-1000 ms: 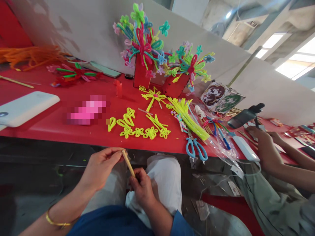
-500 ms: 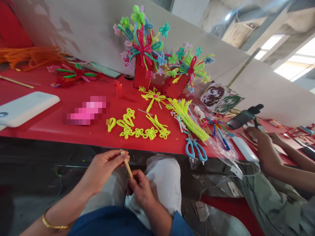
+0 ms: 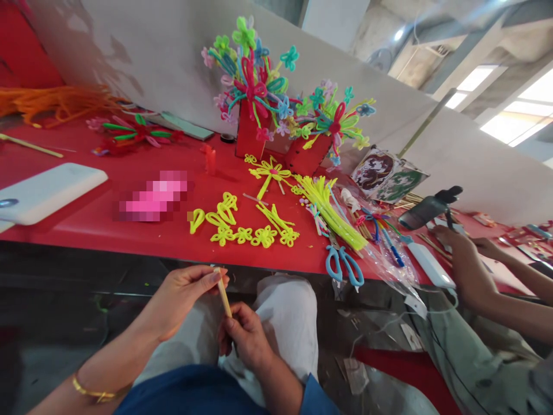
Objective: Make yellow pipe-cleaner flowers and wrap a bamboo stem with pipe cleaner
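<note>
My left hand (image 3: 185, 297) pinches the upper end of a short pale wooden stick (image 3: 224, 297) between thumb and fingers. Lower down, my right hand (image 3: 246, 334) is closed round the other end, which is hidden in the fingers. Both hands are over my lap, in front of the table's edge. On the red table (image 3: 142, 242) beyond them lie yellow pipe-cleaner flowers (image 3: 263, 235), loose yellow loops (image 3: 224, 210) and a larger yellow pipe-cleaner flower (image 3: 273, 172). To their right are a bundle of yellow pipe cleaners (image 3: 334, 216) and blue-handled scissors (image 3: 343, 266).
Two red holders (image 3: 250, 135) carry colourful pipe-cleaner bouquets at the back. Orange pipe cleaners (image 3: 52, 104) and a white flat device (image 3: 60, 190) lie left. A clear plastic bag (image 3: 397, 276) overhangs the right edge. Another person's arms (image 3: 470, 276) rest at the far right.
Both hands keep hold of the stick, with only slight finger shifts. The camera view has tilted a little.
</note>
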`<state>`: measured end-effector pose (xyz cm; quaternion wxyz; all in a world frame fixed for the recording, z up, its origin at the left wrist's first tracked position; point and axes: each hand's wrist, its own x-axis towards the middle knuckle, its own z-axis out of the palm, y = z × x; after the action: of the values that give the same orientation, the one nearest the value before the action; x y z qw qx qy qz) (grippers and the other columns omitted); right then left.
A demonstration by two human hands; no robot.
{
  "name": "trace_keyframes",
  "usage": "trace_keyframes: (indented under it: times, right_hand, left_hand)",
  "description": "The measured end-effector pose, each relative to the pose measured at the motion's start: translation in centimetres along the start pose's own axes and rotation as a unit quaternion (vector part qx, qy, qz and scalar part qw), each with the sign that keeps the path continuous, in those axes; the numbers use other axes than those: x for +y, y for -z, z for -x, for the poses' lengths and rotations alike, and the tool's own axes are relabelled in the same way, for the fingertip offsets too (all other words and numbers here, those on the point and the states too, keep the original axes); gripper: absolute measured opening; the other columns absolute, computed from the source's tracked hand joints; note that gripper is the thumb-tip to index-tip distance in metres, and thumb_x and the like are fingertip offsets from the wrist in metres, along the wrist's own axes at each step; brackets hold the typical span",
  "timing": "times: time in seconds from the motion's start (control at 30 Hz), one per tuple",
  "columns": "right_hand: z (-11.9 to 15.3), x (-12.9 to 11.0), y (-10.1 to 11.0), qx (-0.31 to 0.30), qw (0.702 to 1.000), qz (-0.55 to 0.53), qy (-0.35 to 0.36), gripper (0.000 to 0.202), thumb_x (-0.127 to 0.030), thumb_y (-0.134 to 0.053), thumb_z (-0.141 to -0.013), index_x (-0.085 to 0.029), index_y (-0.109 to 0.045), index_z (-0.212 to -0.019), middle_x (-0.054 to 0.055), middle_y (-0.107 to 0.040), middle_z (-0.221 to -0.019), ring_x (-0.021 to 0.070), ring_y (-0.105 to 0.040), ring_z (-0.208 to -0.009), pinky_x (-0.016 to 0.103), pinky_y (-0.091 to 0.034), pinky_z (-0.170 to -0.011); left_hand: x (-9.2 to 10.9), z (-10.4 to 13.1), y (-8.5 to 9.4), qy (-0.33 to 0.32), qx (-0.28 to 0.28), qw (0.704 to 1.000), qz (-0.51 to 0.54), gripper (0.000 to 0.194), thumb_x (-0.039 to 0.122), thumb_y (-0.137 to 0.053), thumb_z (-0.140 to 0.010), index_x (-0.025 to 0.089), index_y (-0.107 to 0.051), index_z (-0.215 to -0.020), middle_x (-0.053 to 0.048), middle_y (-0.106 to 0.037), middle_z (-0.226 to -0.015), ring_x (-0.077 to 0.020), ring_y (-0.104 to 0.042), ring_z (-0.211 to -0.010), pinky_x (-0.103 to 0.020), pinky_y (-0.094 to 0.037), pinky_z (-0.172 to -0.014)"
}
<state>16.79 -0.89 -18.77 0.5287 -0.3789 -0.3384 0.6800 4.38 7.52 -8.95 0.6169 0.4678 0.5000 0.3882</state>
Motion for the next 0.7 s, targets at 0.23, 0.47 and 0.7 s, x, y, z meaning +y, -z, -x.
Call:
trace_keyframes:
  times: [0.23,0.47,0.7]
  right_hand:
    - [-0.02,-0.30,0.01,-0.002,0.999,-0.020,-0.025,0.057,-0.072,-0.071,-0.061,-0.022,-0.047,-0.076,-0.008,-0.057,-0.051,0.0062,-0.045,-0.033,0.016,-0.031,-0.032]
    - [0.08,-0.18,0.12,-0.016,0.999,-0.030,-0.030,0.056,-0.071,-0.071,-0.062,-0.021,-0.049,-0.077,-0.007,-0.056,-0.050,0.0068,-0.046,-0.033,0.016,-0.032,-0.033]
    - [0.08,-0.37,0.03,-0.014,0.999,-0.038,-0.016,0.055,-0.070,-0.070,-0.064,-0.021,-0.050,-0.078,-0.006,-0.057,-0.052,0.0067,-0.045,-0.034,0.017,-0.033,-0.034]
  left_hand:
    - [-0.08,0.00,0.09,0.013,-0.006,1.000,0.014,0.029,0.051,-0.081,-0.055,0.023,-0.078,-0.063,-0.006,-0.077,-0.069,-0.0224,-0.069,-0.069,-0.031,-0.057,-0.066]
    - [0.08,0.04,0.20,0.024,-0.021,0.998,0.061,0.028,0.048,-0.084,-0.055,0.023,-0.078,-0.064,-0.006,-0.078,-0.072,-0.0233,-0.070,-0.071,-0.032,-0.058,-0.065]
    - [-0.01,0.24,-0.12,0.023,-0.017,0.998,0.056,0.031,0.051,-0.081,-0.058,0.022,-0.077,-0.065,-0.008,-0.079,-0.076,-0.0274,-0.072,-0.079,-0.035,-0.060,-0.069]
